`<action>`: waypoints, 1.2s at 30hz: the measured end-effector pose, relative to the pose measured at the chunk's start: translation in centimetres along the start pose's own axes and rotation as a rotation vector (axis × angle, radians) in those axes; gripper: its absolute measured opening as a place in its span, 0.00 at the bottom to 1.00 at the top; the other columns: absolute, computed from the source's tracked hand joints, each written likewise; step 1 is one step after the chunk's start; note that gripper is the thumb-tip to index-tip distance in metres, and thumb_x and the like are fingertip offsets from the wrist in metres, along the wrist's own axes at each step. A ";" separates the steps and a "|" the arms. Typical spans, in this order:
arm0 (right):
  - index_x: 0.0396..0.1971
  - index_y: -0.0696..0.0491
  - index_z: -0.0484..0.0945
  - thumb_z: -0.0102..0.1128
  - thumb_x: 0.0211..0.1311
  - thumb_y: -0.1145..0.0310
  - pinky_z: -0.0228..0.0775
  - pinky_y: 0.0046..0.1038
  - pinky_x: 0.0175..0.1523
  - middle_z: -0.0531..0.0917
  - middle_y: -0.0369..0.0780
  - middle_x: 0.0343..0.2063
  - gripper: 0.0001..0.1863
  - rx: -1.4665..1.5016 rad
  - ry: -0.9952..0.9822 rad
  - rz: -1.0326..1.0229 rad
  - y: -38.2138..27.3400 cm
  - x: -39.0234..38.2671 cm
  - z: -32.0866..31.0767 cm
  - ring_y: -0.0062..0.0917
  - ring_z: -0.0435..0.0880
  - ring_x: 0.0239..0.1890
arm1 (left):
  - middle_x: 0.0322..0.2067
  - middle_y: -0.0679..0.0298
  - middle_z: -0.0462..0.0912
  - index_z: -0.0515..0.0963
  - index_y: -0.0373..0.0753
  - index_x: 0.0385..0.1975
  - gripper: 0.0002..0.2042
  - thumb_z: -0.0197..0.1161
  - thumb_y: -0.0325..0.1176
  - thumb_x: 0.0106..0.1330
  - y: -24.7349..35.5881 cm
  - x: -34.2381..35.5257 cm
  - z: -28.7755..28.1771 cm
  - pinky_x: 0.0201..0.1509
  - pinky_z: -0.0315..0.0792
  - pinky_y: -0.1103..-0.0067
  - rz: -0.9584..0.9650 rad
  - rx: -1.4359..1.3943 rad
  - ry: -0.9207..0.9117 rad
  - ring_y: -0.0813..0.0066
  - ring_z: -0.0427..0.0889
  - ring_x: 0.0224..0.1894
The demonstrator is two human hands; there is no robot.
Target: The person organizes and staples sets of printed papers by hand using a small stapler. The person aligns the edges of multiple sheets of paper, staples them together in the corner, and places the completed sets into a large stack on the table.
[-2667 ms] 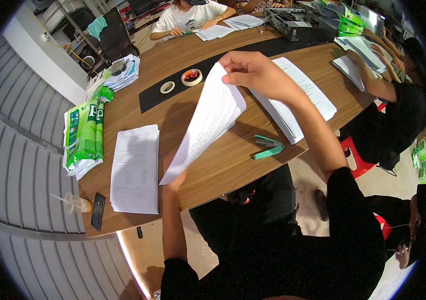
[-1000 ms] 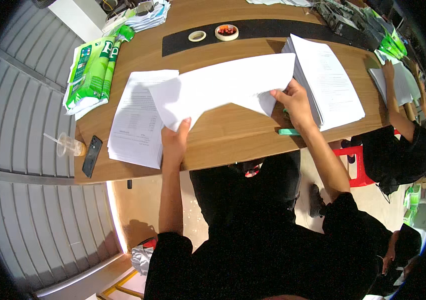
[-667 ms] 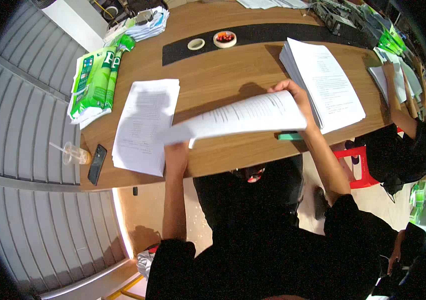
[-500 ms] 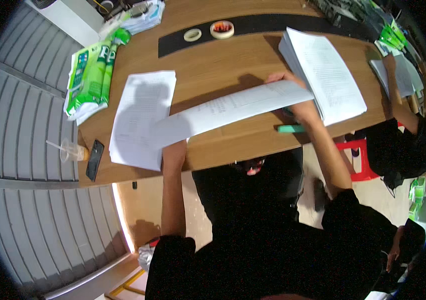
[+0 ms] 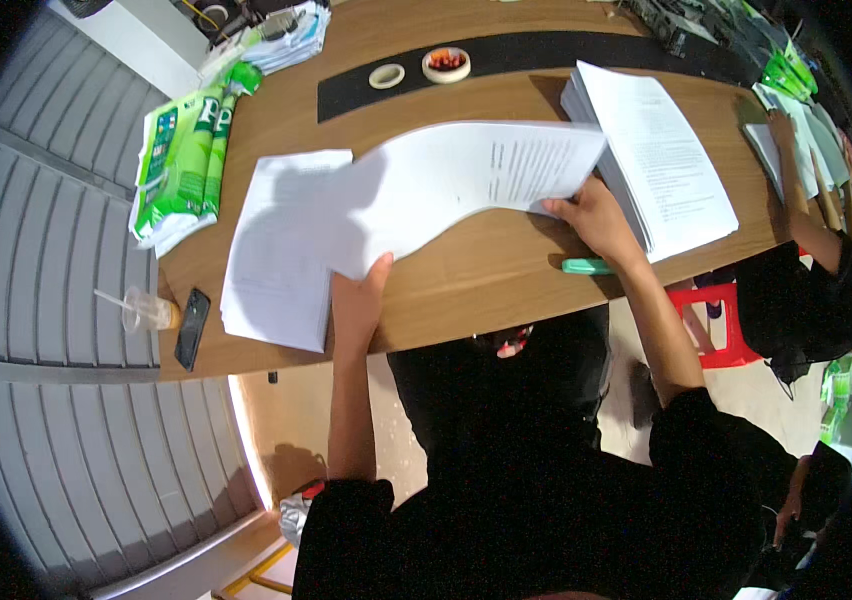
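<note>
Between my hands a printed paper sheet bows upward, lifted off the table. My left hand pinches its lower left edge with the thumb on top, beside the left paper stack. My right hand grips the sheet's right end, thumb over the lower edge and fingers underneath, close to the right paper stack. Whether it is one sheet or a few together, I cannot tell. A green capped tool, its kind unclear, lies below my right wrist.
A phone and a plastic cup with a straw sit near the table's left edge, below green packages. Two tape rolls rest on a black strip. At right, another person's hand touches papers, beside a red stool.
The sheet has turned from a narrow, tilted strip to a broad arch with its print showing. My right hand has shifted to its lower right edge; my left thumb now shows on top.
</note>
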State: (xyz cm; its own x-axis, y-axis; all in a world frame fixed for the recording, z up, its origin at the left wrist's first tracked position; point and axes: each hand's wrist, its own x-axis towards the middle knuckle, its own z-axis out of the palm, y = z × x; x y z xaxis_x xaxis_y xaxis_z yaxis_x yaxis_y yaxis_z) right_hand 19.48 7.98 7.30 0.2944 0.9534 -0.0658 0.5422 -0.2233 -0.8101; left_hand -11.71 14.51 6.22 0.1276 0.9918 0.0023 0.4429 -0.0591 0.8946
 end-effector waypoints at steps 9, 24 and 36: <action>0.35 0.60 0.83 0.62 0.60 0.71 0.72 0.24 0.40 0.86 0.42 0.28 0.08 0.133 0.069 -0.116 -1.0 0.5 -2.0 0.19 0.80 0.31 | 0.53 0.42 0.74 0.66 0.22 0.55 0.31 0.67 0.39 0.58 -2.0 2.6 0.1 0.61 0.63 0.69 0.055 0.007 -0.034 0.53 0.73 0.55; 0.44 0.69 0.74 0.58 0.47 0.72 0.78 0.29 0.48 0.79 0.57 0.45 0.23 -0.780 -0.003 -0.396 -5.4 -13.9 8.6 0.40 0.84 0.46 | 0.41 0.59 0.77 0.65 0.28 0.55 0.22 0.42 0.42 0.74 -0.1 -15.8 5.9 0.39 0.72 0.78 -0.139 -0.641 -0.465 0.75 0.75 0.40; 0.52 0.56 0.74 0.62 0.53 0.72 0.74 0.37 0.51 0.79 0.47 0.49 0.23 -0.584 0.186 -0.448 0.6 -10.6 0.7 0.44 0.79 0.49 | 0.30 0.45 0.84 0.72 0.22 0.41 0.16 0.51 0.35 0.69 -1.7 -14.1 6.2 0.31 0.80 0.78 -0.452 -0.615 -0.214 0.62 0.86 0.28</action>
State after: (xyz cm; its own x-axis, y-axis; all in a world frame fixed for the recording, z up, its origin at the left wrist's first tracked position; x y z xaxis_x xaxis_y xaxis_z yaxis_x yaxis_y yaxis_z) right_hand 16.13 -2.12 7.08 0.0478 0.9399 0.3380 0.9545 0.0568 -0.2929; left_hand -8.73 -0.05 1.86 0.2484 0.8579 -0.4499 -0.0695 0.4790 0.8751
